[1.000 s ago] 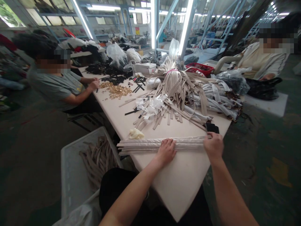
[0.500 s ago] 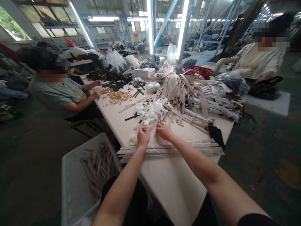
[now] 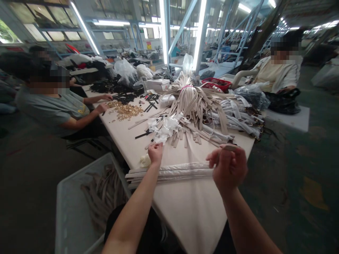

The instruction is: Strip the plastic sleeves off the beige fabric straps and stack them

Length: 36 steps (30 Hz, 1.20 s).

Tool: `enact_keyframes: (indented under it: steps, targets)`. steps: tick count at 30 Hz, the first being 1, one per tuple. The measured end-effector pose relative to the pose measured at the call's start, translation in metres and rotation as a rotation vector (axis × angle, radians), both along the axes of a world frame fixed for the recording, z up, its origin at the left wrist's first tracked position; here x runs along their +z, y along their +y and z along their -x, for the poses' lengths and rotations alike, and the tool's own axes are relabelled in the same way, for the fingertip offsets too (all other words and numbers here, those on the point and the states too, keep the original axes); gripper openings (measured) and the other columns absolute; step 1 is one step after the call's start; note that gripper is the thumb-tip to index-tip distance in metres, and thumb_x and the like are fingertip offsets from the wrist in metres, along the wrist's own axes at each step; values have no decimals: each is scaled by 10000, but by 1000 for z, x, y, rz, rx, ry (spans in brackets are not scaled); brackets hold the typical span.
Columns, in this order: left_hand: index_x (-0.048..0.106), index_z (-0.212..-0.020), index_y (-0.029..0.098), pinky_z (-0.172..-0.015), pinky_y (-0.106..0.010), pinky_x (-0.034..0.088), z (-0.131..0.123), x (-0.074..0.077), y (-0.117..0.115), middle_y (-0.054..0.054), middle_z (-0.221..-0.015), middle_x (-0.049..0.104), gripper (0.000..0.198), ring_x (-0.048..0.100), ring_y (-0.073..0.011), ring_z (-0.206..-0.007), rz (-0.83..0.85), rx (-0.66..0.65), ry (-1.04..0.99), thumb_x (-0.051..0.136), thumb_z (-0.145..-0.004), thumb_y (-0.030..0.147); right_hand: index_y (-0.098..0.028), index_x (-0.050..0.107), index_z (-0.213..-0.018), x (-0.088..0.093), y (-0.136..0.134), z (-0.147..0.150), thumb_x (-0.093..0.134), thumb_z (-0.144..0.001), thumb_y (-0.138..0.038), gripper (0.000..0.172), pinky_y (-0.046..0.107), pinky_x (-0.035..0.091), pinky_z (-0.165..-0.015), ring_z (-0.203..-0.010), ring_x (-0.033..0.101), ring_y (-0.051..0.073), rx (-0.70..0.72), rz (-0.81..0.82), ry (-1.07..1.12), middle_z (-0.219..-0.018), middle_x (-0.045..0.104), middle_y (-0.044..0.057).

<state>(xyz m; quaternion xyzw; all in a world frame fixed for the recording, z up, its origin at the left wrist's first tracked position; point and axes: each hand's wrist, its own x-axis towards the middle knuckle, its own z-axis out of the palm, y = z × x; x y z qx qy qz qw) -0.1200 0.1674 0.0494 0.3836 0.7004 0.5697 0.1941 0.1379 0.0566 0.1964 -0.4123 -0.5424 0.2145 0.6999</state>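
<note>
My left hand is closed in a pinch at the near edge of a heap of crumpled white plastic film, with a bit of the film at its fingertips. Raised over the right side of the table, my right hand is curled round a beige strap, whose flat end shows above the fingers; the rest of it is hidden or blurred. Below both hands lies a row of long film-covered straps. A pale yellowish lump sits beside my left hand.
A large bundle of beige straps stands behind the film, tied with a pink band. Film-wrapped straps lie right of it. Gold metal pieces are heaped near a co-worker. A plastic crate of straps stands lower left. Another person sits at right.
My right hand has moved right and up, away from my left hand, and now shows a strap end. The left hand stays by the film. The whole view has shifted slightly.
</note>
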Motion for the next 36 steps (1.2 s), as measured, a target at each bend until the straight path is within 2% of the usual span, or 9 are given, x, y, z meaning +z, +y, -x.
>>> enact_keyframes:
  steps: [4,10,14,17,20,23,27,31,36]
  targets:
    - [697,-801,172,-814,-309,480,-23,28,-37,-62,-815,691,245,635,-198,-812,-184,-137,-69,733,-757,410,-181,627,-987,-6,-10,2,625,-895,-364,205,202,367,-432,-441,503,107,203,345,-168,-590,583,-38]
    - [666,-1165,163,-754,-284,490,-79,28,-97,-35,-791,711,473,659,-158,-736,-122,-461,-605,770,-742,346,-148,705,-912,-87,14,37,688,-780,-350,242,211,383,-484,-518,518,126,493,630,-278,-624,627,-9]
    - [692,-1048,151,-735,-240,465,-83,18,-112,-56,-864,725,362,669,-145,-802,-78,-383,-790,784,-724,283,-145,673,-732,-125,1,40,658,-784,-322,185,194,332,-450,-473,475,103,523,702,-332,-554,566,-22]
    - [681,-964,172,-719,-212,448,-63,26,-104,-28,-861,717,291,666,-113,-799,-121,-301,-959,792,-703,240,-155,633,-679,-138,-7,31,655,-765,-297,167,184,310,-406,-412,450,86,590,783,-380,-515,532,-38]
    - [661,-937,184,-776,-245,480,-40,49,-92,-17,-861,704,259,669,-120,-814,-164,-378,-1099,781,-710,222,-165,617,-648,-143,-9,24,659,-738,-281,152,179,334,-383,-393,461,91,682,880,-392,-474,502,-47]
    - [660,-998,179,-823,-324,518,-29,76,-87,-75,-976,703,276,669,-176,-884,-60,-581,-1140,756,-752,260,-165,616,-622,-145,-10,24,670,-714,-266,146,175,361,-379,-402,468,90,704,925,-373,-465,497,-45]
    - [631,-1170,209,-705,-277,521,-35,97,-89,-81,-1041,687,454,648,-167,-849,7,-738,-930,781,-742,239,-160,617,-602,-141,-11,29,674,-699,-269,157,186,379,-368,-404,453,88,686,958,-343,-477,487,-39]
    - [657,-1083,178,-547,-211,427,-48,91,-91,-61,-872,686,363,622,-146,-721,-12,-617,-587,762,-752,286,-151,683,-757,-129,-13,29,688,-700,-283,144,192,390,-381,-434,433,86,721,934,-158,-526,483,-46]
    - [694,-968,180,-655,-255,481,-66,74,-100,-72,-876,698,208,661,-181,-790,-103,-498,-268,699,-803,306,-150,676,-1064,-106,-12,30,667,-763,-429,411,204,377,-392,-368,289,51,687,873,222,-549,487,-67]
